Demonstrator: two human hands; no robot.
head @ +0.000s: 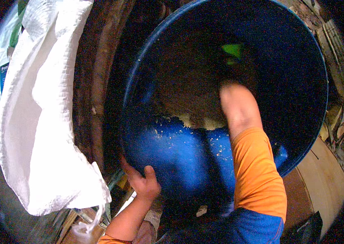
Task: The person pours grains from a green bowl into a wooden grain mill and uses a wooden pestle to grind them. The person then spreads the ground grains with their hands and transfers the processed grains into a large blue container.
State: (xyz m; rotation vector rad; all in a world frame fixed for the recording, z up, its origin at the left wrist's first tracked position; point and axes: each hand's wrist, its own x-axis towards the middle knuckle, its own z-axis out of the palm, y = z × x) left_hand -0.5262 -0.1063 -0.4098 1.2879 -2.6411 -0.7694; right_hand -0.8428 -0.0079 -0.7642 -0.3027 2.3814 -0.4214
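Observation:
Before me a large blue plastic drum (175, 170) lies with its mouth facing me. My left hand (144, 184) grips its rim at the lower left, thumb on the inner side. My right arm, in an orange sleeve, reaches deep into the drum. Shadow and blur hide the fingers of my right hand (239, 93), so its hold cannot be made out. Just beyond it shows a bright green object (233, 50), partly lost in the dark. A pale brown, loose granular material (190, 100) covers the drum's inside, with crumbs scattered on the nearer blue wall.
To the left hangs or stands a white woven sack (56, 122), its mouth open and a tie string (99, 215) dangling below. A brown wooden post (99, 91) rises between sack and drum. Cardboard (321, 177) lies at the lower right, beside wood scraps (333, 61).

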